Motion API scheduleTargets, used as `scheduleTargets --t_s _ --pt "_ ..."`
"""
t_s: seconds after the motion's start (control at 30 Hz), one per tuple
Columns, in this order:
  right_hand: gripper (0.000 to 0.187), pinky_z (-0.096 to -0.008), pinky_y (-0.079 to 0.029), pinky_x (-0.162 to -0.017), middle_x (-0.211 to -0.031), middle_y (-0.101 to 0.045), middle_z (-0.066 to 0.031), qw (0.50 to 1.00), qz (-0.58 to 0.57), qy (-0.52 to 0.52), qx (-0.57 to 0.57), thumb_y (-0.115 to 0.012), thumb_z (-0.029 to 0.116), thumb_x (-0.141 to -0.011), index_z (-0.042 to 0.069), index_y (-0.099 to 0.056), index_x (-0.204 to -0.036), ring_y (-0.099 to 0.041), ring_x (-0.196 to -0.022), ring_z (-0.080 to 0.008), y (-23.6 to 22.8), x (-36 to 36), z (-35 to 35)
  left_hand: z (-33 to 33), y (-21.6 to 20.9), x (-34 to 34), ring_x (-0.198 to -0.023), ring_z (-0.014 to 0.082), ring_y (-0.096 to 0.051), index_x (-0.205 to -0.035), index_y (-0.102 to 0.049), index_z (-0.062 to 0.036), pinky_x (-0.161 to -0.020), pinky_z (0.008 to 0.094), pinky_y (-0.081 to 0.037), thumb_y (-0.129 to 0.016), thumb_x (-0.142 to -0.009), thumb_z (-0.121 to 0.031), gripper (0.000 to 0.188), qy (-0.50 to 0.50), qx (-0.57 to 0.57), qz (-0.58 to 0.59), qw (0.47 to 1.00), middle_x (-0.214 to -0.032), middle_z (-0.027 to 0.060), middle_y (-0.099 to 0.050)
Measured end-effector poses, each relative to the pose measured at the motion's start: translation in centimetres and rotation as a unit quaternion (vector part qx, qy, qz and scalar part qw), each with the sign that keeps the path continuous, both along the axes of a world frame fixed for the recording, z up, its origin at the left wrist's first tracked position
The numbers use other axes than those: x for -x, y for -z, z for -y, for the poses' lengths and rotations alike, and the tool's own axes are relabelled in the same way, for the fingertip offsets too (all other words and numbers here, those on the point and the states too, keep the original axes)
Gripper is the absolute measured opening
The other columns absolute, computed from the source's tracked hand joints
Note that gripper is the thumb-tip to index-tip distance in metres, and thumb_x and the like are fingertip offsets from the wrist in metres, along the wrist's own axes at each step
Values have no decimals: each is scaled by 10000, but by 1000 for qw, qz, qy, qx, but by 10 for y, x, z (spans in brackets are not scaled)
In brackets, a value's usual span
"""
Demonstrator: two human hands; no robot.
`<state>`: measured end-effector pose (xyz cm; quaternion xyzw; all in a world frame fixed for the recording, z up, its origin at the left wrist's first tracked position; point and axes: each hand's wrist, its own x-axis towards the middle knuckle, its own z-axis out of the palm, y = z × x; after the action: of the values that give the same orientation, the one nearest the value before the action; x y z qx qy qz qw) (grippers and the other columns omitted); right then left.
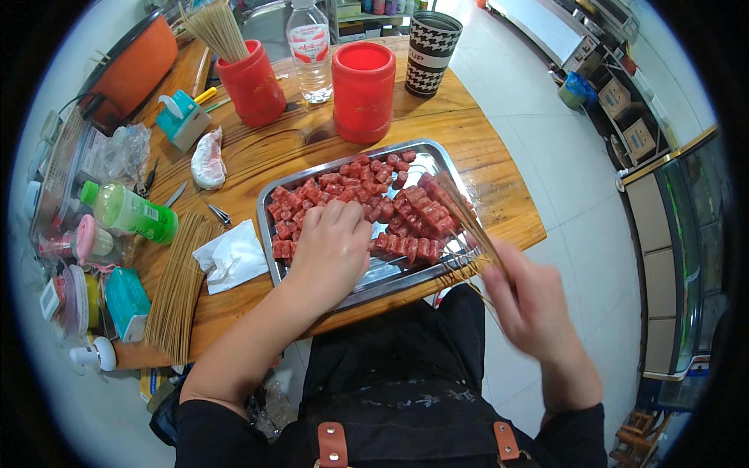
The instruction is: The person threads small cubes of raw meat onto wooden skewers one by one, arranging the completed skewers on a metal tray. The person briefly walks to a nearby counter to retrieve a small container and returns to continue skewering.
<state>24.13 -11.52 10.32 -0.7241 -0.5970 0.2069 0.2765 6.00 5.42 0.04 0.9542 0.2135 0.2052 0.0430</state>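
A metal tray (437, 156) on the wooden table holds many loose red meat chunks (331, 187). At its right side lie finished rows of meat on skewers (425, 210), with thin stick ends poking out past the near right rim. My left hand (331, 242) reaches over the near left rim, its fingers curled down into the chunks; the fingertips are hidden, so what they pinch cannot be made out. The thumb sits beside the left end of the nearest skewered row (406, 248). Closed around a bundle of bamboo skewers (472, 226), my right hand (534, 300) is slightly blurred off the tray's right corner.
Behind the tray stand a red holder with sticks (251, 84), a water bottle (310, 51), another red holder (363, 93) and a patterned cup (431, 54). Left are a skewer pile (181, 288), a white tissue (232, 257), a green bottle (136, 212) and scissors (220, 213).
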Motion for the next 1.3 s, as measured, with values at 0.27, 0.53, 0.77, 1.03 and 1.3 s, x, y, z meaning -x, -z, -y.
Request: scheduleTargets --t_s 0.27,0.53,0.77,1.03,1.3 --pt "337 -233 -428 -539 -625 -541 -47 967 -237 41 87 -545 101 -905 63 -559 -1239 -515 -528 -104 72 48 13 7 -23 37 -831 203 -606 -885 -544 -25 -734 316 -486 -649 -768 -9 158 -109 365 105 919 -934 70 -577" --pt "213 -213 -383 -503 -593 -524 -4 957 -288 21 21 -560 64 -890 21 -647 -1079 -474 -513 -55 78 57 23 26 -11 46 -883 105 -597 -1143 -550 -22 -721 224 -467 -518 -945 -94 213 -96 716 324 611 -960 55 -624" --pt "208 -241 -468 -531 -651 -608 -60 962 -266 -28 45 -600 58 -853 17 -655 -1049 -596 -544 -128 76 58 31 41 -7 43 -910 142 -636 -1070 -557 -60 -780 234 -464 -539 -944 -160 161 -45 826 393 401 -1007 90 -666" --pt "158 -195 -311 -440 -518 -473 39 960 -279 -15 -19 -573 61 -902 1 -676 -1007 -385 -460 -14 78 64 33 47 -12 47 -932 149 -631 -1059 -555 -68 -812 266 -480 -555 -933 -166 159 -34 829 389 399 -1016 95 -666" --pt "235 -242 -477 -538 -673 -619 -80 963 -265 -37 20 -604 35 -845 15 -652 -1075 -611 -560 -134 68 60 39 50 -19 53 -937 163 -633 -1036 -565 -44 -855 294 -491 -559 -927 -126 137 -17 817 350 458 -1011 111 -665"
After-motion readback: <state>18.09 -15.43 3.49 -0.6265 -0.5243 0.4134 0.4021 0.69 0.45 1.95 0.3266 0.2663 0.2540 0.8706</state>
